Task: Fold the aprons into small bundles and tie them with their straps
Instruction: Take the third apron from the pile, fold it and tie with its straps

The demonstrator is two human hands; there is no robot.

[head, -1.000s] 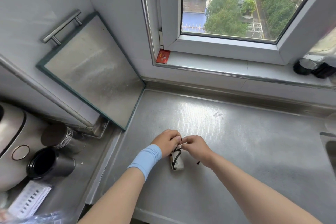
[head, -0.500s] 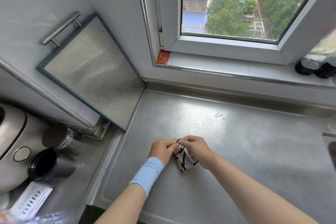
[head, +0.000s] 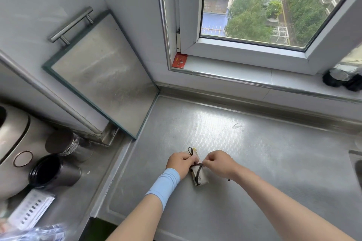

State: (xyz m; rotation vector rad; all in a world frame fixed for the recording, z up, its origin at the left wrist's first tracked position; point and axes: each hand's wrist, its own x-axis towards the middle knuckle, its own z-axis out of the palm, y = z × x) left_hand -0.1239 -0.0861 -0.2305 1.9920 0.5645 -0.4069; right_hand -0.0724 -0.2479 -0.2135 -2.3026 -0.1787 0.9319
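Holds small apron bundle [head: 199, 176] on steel counter [head: 264, 162], between the hands, its near end jutting out below the fingers. Grips far left side with left hand [head: 181, 164], fingers curled. Pinches dark strap [head: 198, 171] with right hand [head: 219, 163], at bundle's upper right. Strap loop just beyond left knuckles.

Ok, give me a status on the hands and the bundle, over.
Left hand and right hand both pinching strap. Bundle on counter, strap wrapped round, knot hidden by fingers. Cups well off left.
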